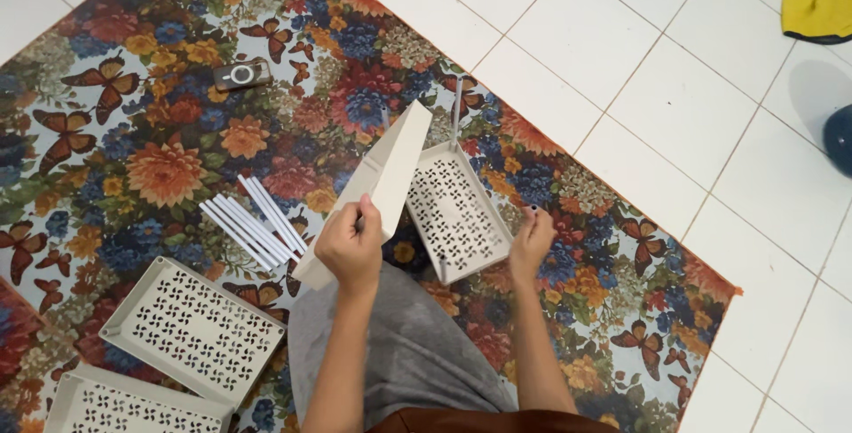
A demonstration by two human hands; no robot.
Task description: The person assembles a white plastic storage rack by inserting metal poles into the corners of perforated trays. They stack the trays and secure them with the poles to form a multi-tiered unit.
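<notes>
Left hand (353,242) gripping tilted tray (377,186), right hand (532,240) beside flat tray (454,211)

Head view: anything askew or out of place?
Nothing damaged or spilled. The left hand holds one white shelf tray tilted on edge; the right hand rests at the flat perforated tray. A small camera lies loose on the floral mat.

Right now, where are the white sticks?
In the head view, the white sticks lie in a bundle on the flowery mat, left of the left hand and above the grey perforated tray.
</notes>
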